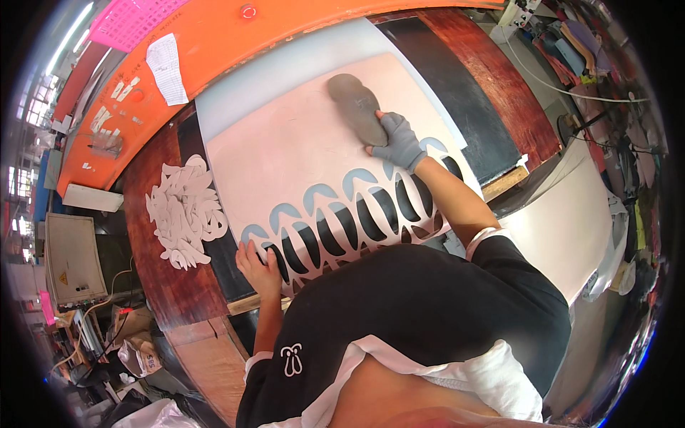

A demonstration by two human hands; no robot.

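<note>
A pale pink sheet [300, 135] lies on a light blue mat [285, 64], with a row of several sole-shaped cutouts along its near edge. My right hand [398, 141], in a grey fingerless glove, holds a grey sole-shaped cutting die [357, 105] flat on the far part of the sheet. My bare left hand [258, 267] presses down on the sheet's near left corner, beside the cutouts.
A heap of pale cut pieces [184, 210] sits on the red-brown bench [160, 285] to the left. An orange machine beam [235, 36] with a paper note runs along the back. A black mat [457, 93] and a white sheet [564, 221] lie to the right.
</note>
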